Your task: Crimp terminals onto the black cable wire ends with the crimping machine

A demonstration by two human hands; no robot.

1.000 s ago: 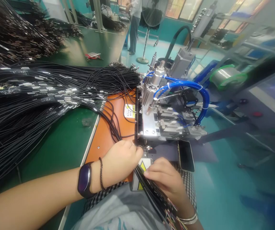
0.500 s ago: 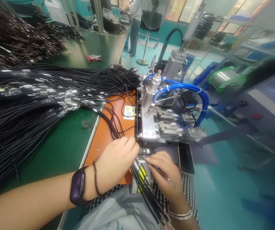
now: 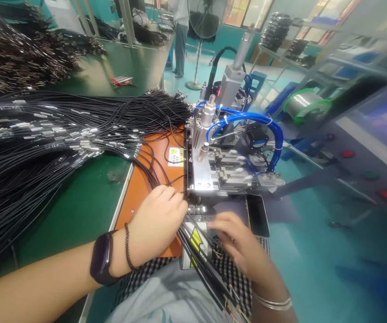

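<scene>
My left hand (image 3: pixel 158 220) rests closed at the front of a small metal machine (image 3: pixel 213 170), its fingers curled on thin black cables (image 3: pixel 166 179) at the machine's slot. A dark smartwatch and a bead bracelet sit on that wrist. My right hand (image 3: pixel 244 246) hovers just below the machine front, motion-blurred, fingers partly spread, beside a bunch of black cables (image 3: pixel 203 269) that runs down over my lap. A yellow warning label (image 3: pixel 196 240) shows between the two hands.
A big heap of black cables with metal ends (image 3: pixel 45 139) covers the green bench (image 3: pixel 79 206). An orange plate (image 3: pixel 142 188) lies left of the machine. A dark phone (image 3: pixel 257 215) lies at its right. Blue air hoses (image 3: pixel 247 119) loop above. A person stands far off (image 3: pixel 180 36).
My right hand has dropped back from the machine's slot and moved lower right, now blurred. The left hand stays at the slot. The view has shifted slightly right.
</scene>
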